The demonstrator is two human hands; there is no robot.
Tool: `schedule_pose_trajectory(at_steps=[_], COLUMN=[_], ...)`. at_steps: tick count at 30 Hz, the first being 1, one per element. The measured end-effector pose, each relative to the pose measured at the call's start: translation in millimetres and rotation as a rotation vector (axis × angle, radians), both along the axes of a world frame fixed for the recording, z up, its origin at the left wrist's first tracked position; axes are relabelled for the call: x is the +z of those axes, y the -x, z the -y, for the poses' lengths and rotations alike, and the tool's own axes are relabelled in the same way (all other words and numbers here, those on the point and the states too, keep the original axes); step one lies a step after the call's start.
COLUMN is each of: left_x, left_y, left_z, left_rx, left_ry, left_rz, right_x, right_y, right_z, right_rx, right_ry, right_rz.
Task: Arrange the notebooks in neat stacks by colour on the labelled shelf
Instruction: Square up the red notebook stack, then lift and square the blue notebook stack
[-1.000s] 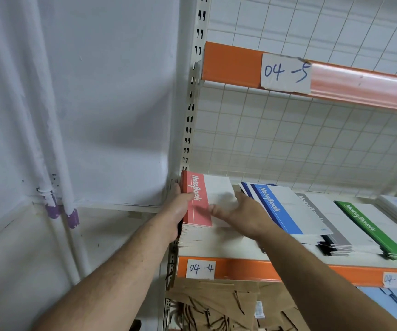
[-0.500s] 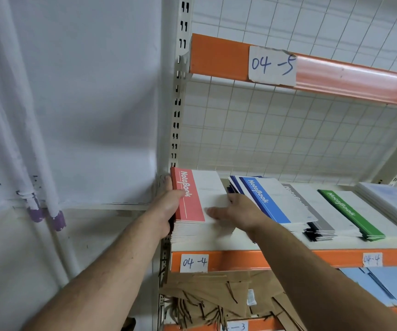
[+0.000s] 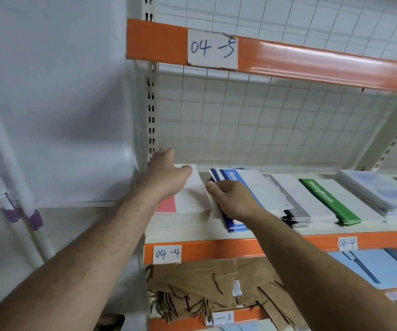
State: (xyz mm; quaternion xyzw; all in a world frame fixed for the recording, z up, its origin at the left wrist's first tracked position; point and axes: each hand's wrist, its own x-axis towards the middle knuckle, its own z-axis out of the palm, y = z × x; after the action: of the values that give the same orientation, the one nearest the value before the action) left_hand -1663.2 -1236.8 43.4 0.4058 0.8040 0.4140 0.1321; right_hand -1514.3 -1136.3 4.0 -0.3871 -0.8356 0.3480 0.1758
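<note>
Left hand [image 3: 166,177], flat, is steadying red-spined white paper notebook stack [image 3: 188,199]; right hand [image 3: 233,199] is gripping blue-spined notebook stack [image 3: 257,187], likely squaring it.

Colour record, shelf row 04-4. At 9 o'clock, red-banded notebooks [image 3: 166,205] with white covers. Running toward 3 o'clock I log blue-banded notebooks [image 3: 233,176], grey-banded notebooks [image 3: 299,212] and green-banded notebooks [image 3: 328,201], each band lettered in white. Lower beam [image 3: 216,250] and upper beam [image 3: 312,65] are orange. The labels [image 3: 167,253] are white with blue handwriting. Back mesh [image 3: 264,120]: white square grid. At 6 o'clock, brown paper bags [image 3: 192,280]. At 8 o'clock, purple tape [image 3: 35,219] on white pipes [image 3: 39,243]. At 4 o'clock, pale blue covers [image 3: 371,266].
</note>
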Motion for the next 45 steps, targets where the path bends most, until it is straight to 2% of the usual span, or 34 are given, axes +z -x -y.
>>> schedule_pose_trajectory(at_steps=[3, 6, 8, 14, 18, 26, 34, 37, 45], left_x=[3.7, 1.2, -3.6, -36.9, -66.0, -29.8, -66.6, -49.0, -59.1], left_y=[-38.7, -73.0, -95.7, -127.2, -103.5, -139.3, -95.6, -115.6, -107.3], left_z=[-19.0, -47.3, -68.0, -113.8, -148.3, -132.5, -162.2, -154.5, -165.8], left_rx=[-0.014, -0.019, -0.003, 0.233, 0.369, 0.519, 0.475, 0.455, 0.363], left_ry=[-0.042, -0.144, -0.143, -0.069, -0.090, -0.067, 0.016, 0.056, 0.069], left_rz=[0.030, 0.315, 0.461, 0.669, 0.693, 0.731, 0.660, 0.688, 0.659], right_x=[-0.2, -7.4, -8.9, -11.7, -14.9, -16.5, -13.9, -11.8, -9.3], right_y=[-22.9, -51.4, -69.2, -99.2, -103.9, -106.1, -106.8, -107.0, -109.5], right_z=[-24.0, -54.5, -71.9, -109.8, -121.7, -130.3, -135.3, -135.8, -133.3], right_rx=[-0.078, -0.091, -0.036, 0.136, 0.227, 0.304, 0.326, 0.323, 0.295], right_ry=[-0.111, -0.139, -0.167, -0.197, -0.257, -0.288, -0.274, -0.264, -0.255], right_rz=[-0.031, -0.003, 0.051, 0.214, 0.269, 0.277, 0.267, 0.266, 0.272])
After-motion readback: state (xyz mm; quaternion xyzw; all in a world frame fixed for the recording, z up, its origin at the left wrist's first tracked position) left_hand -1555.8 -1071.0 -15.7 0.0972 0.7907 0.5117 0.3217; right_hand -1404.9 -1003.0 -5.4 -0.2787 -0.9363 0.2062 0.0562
